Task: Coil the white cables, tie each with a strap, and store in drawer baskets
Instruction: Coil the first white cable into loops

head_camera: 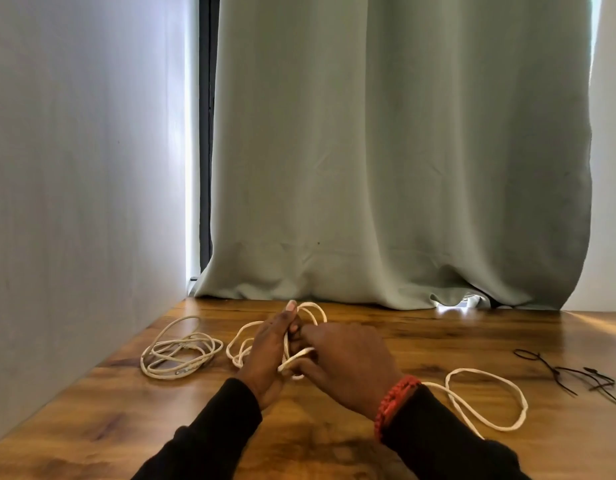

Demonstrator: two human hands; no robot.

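Observation:
My left hand (270, 351) holds a bundle of white cable loops (311, 311) upright above the wooden table (334, 452). My right hand (348, 365) pinches a strand of the same cable right beside it. The loose tail of this cable (490, 401) trails off to the right in a big loop on the table. A second white cable (180, 351) lies loosely coiled on the table to the left, untouched. Several thin black straps (573, 374) lie at the right edge of the table.
A white wall (74, 202) closes off the left side. A pale green curtain (386, 150) hangs behind the table's far edge. No drawer or basket is in view.

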